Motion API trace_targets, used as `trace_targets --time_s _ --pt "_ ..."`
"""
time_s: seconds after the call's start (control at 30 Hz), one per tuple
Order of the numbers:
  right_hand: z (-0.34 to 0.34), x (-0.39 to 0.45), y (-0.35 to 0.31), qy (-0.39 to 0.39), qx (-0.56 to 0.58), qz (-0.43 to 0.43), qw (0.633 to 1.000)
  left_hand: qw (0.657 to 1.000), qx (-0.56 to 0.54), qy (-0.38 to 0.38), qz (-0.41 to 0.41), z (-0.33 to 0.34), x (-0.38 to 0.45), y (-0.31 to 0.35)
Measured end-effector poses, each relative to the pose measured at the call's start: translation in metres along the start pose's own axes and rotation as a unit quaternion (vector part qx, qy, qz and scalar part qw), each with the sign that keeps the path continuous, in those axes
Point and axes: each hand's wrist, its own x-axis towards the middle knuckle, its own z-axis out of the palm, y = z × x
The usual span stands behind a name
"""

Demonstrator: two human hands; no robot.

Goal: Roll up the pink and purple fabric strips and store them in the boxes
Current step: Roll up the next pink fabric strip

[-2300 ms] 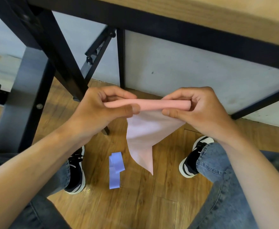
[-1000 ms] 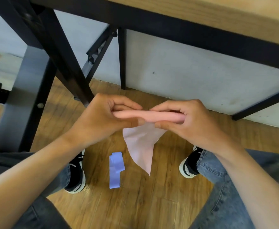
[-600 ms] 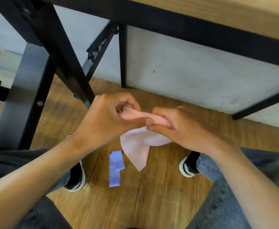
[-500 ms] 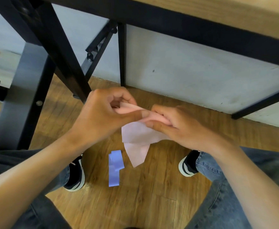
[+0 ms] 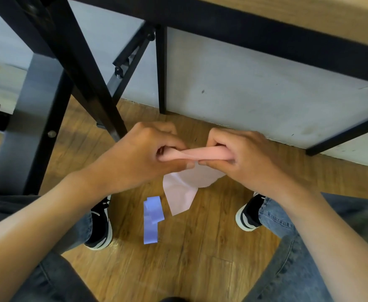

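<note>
Above the wooden floor, the left hand and right hand both pinch the half-rolled pink strip; a purple strip lies below.

Even, soft daylight; wide-angle bending at edges, slight blur near the borders.

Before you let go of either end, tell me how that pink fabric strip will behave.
Probably floppy: the pink fabric strip sags into a loose tail below both hands. Likely light, since the left hand and right hand each need only a fingertip grip. The roll looks twisted, so it may unwind once released.
</note>
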Motion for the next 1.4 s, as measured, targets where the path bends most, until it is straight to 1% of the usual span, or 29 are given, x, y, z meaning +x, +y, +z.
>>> trace_targets --time_s 0.07,0.13,0.2,0.27,0.33,0.43,0.57,0.7,0.8,0.9,0.97,1.03,1.1,1.17,1.27,1.33,1.4 --pt "0.002 0.000 -0.002 0.005 -0.045 -0.009 0.999 0.999 0.037 0.002 0.011 0.003 0.001 -0.002" --pt "0.005 0.001 -0.004 -0.009 -0.065 0.002 0.998 0.996 0.082 -0.001 0.026 0.005 0.001 -0.002" --pt "0.006 0.003 -0.005 -0.038 -0.053 0.019 0.998 0.991 0.120 -0.005 0.054 0.006 0.000 -0.004" --pt "0.006 0.004 -0.004 -0.057 -0.034 0.017 0.998 0.986 0.145 -0.005 0.077 0.006 -0.003 -0.007" --pt "0.006 0.004 -0.003 -0.058 -0.021 0.002 0.998 0.991 0.119 -0.016 0.065 0.006 -0.005 -0.008" --pt "0.006 0.005 -0.002 -0.032 -0.036 0.003 0.999 0.997 0.049 -0.055 0.017 0.009 -0.007 -0.008" --pt "0.005 0.004 -0.005 -0.004 -0.032 0.003 0.999 0.996 0.035 -0.084 0.015 0.013 -0.007 -0.010" --pt "0.006 0.002 -0.006 0.023 -0.032 0.002 0.999 0.997 0.012 -0.080 0.006 0.013 -0.005 -0.009" --pt "0.007 0.003 -0.006 -0.012 -0.052 0.009 0.999 0.997 0.054 -0.048 0.025 0.012 -0.005 -0.008" --pt "0.008 0.004 -0.006 -0.062 -0.025 0.012 0.998 0.996 0.076 -0.040 0.021 0.011 -0.005 -0.008" --pt "0.009 0.005 -0.007 -0.073 0.003 0.008 0.997 0.996 0.079 -0.032 0.004 0.013 -0.006 -0.009" --pt "0.010 0.005 -0.007 -0.068 0.007 -0.004 0.998 0.997 0.079 -0.025 0.000 0.015 -0.006 -0.011" --pt "0.008 0.004 -0.007 -0.048 -0.003 -0.008 0.999 0.996 0.075 -0.041 0.000 0.016 -0.006 -0.011" --pt "0.007 0.004 -0.008 -0.039 -0.021 -0.001 0.999 0.996 0.050 -0.073 -0.010 0.016 -0.006 -0.012" --pt "0.010 0.003 -0.009 -0.062 -0.049 0.010 0.997 0.993 -0.009 -0.112 -0.019 0.015 -0.004 -0.012" --pt "0.011 0.002 -0.007 -0.070 -0.053 0.012 0.996 0.992 -0.034 -0.120 -0.021 0.013 -0.003 -0.012" --pt "0.011 0.002 -0.006 -0.088 -0.022 0.025 0.996 0.993 -0.035 -0.115 -0.015 0.011 -0.002 -0.014"
